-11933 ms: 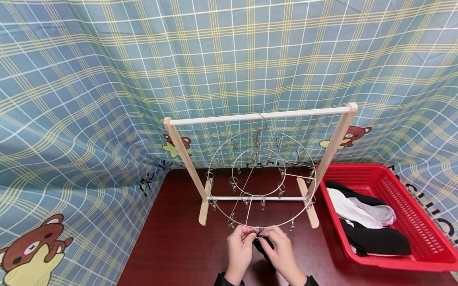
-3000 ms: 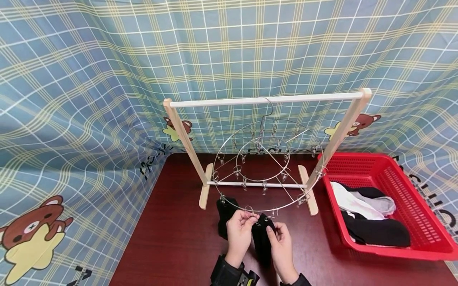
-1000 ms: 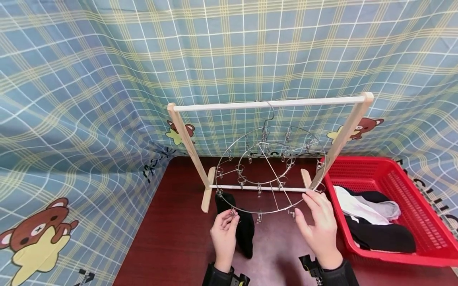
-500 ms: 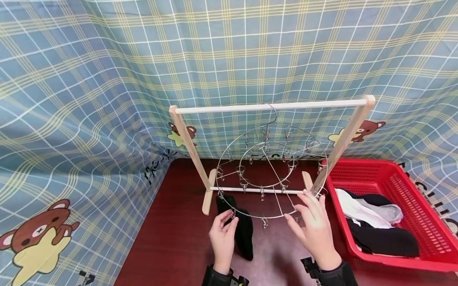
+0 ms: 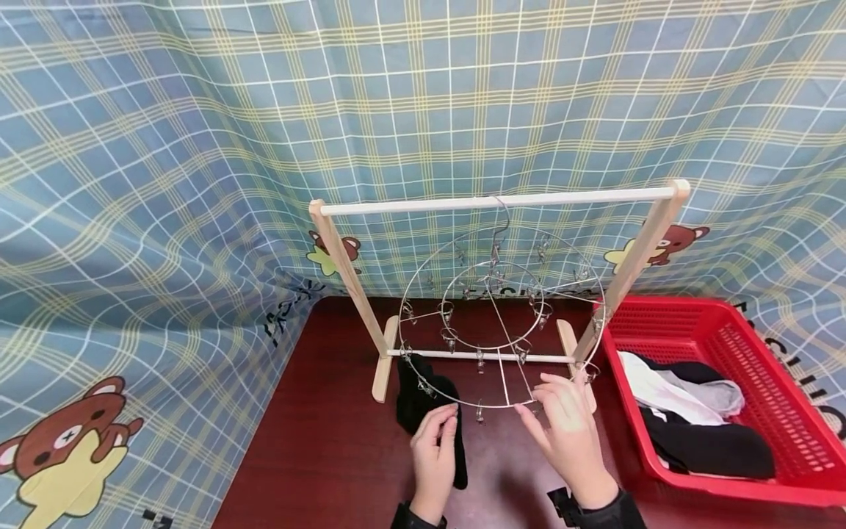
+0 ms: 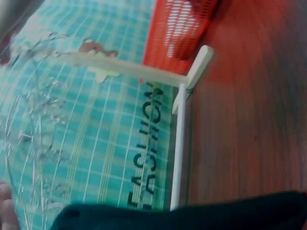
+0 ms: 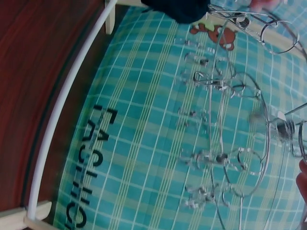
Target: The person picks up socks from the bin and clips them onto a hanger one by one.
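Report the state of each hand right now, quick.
Left hand: fingers curled, thumb close to them; whether it pinches anything cannot be told.
Right hand: open, thumb and fingers apart, at the edge of the round wire hanger.

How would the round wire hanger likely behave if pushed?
The round wire hanger would probably swing or tilt, since it hangs from the white rail by a single hook. Its thin wire suggests light weight for its width. The dangling clips may sway too.

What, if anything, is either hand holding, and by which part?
Cannot be told: the left hand and right hand are near the hanger's front rim, but neither shows a clear grip.
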`<state>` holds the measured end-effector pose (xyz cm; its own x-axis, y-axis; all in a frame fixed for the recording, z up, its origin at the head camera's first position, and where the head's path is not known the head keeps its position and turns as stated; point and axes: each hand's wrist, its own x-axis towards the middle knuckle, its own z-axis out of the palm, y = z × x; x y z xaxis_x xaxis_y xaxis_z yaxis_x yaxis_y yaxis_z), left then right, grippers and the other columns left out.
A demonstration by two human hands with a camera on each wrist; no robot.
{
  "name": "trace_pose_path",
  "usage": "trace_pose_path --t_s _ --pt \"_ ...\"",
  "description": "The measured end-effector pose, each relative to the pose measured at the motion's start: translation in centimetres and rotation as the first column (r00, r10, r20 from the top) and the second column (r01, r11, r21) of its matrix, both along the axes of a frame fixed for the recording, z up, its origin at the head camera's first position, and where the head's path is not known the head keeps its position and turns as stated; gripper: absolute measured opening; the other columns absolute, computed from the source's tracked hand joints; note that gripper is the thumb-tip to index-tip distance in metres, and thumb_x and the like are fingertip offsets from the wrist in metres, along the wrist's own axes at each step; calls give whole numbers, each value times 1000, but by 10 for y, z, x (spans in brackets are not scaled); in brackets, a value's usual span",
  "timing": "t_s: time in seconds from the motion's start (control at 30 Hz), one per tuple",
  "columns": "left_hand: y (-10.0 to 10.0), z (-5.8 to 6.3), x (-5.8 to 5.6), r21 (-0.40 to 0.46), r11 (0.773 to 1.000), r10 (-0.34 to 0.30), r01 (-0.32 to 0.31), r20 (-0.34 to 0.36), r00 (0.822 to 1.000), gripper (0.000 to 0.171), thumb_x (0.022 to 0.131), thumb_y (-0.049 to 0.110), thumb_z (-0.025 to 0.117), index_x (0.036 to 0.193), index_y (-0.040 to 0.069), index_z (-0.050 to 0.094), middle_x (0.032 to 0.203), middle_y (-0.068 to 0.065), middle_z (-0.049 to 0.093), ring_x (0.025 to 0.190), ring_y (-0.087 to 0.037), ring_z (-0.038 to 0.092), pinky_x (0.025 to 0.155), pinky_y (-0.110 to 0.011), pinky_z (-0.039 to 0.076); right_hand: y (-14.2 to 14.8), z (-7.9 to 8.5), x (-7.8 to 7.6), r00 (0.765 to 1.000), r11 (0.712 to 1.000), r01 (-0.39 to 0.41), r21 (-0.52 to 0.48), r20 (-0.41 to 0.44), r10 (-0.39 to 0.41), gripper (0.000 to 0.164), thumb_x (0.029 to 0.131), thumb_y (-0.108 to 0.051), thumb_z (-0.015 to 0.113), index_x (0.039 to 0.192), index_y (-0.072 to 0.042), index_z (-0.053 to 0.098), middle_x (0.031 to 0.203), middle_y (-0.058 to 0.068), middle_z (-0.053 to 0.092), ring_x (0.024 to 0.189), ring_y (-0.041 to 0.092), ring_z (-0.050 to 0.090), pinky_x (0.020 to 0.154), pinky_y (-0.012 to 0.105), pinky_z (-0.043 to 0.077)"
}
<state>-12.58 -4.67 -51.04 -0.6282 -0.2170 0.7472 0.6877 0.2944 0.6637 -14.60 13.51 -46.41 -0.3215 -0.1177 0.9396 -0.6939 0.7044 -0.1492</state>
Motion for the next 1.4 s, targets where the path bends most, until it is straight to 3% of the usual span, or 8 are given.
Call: trace_pose_path --t_s 0.2,0.43,0.53,0.7,0.9,1.07,1.2,1.4 --pt "10 -12 -3 -73 992 -106 104 -24 994 36 72 -18 58 108 -12 53 109 -23 57 98 -28 56 82 -23 46 -14 -2 5 1000 1000 -17 6 14 17 36 88 -32 51 75 1 59 78 11 58 85 32 54 99 54 22" --pt "11 -7 -4 49 987 -152 154 -37 988 27 74 -23 53 99 -14 53 96 -29 57 85 -31 60 69 -23 51 -24 -1 9 999 1000 -26 2 35 26 33 89 -27 48 79 2 61 82 12 60 87 31 54 99 55 21" --pt "11 5 0 87 979 -183 185 -24 983 23 72 -25 53 94 -17 52 89 -30 55 76 -38 59 66 -24 52 -26 -1 9 999 1000 -26 7 28 26 31 88 -25 47 80 2 61 83 12 60 88 32 54 99 55 21" --pt "10 22 5 119 971 -213 207 36 976 22 71 -26 52 93 -22 49 84 -31 51 72 -43 56 66 -24 52 -27 -2 7 999 999 -37 13 5 37 29 88 -22 47 79 3 61 83 13 60 86 33 54 99 55 21" --pt "9 10 0 139 970 -214 198 115 970 22 74 -22 53 95 -20 50 86 -30 52 74 -39 58 67 -20 51 -26 -1 7 999 999 -34 20 25 34 29 88 -22 47 80 2 61 83 12 60 87 32 55 98 56 22" --pt "6 2 -3 176 965 -230 194 220 948 17 76 -16 56 93 -15 53 85 -28 58 76 -38 60 67 -21 51 -26 0 9 999 999 -34 25 42 33 28 88 -21 47 80 2 62 84 12 60 88 32 55 97 57 23" --pt "5 13 1 215 956 -256 201 273 927 16 75 -17 57 90 -17 50 85 -30 59 75 -41 59 67 -23 51 -24 1 8 998 999 -38 30 44 36 28 87 -20 47 80 2 61 84 13 60 88 32 55 97 56 23" --pt "4 23 4 252 949 -262 188 305 916 17 75 -15 59 89 -17 49 83 -30 59 75 -25 62 67 -23 51 -16 5 6 998 997 -52 49 39 50 30 89 -20 46 84 3 64 91 14 62 91 33 55 99 51 25"
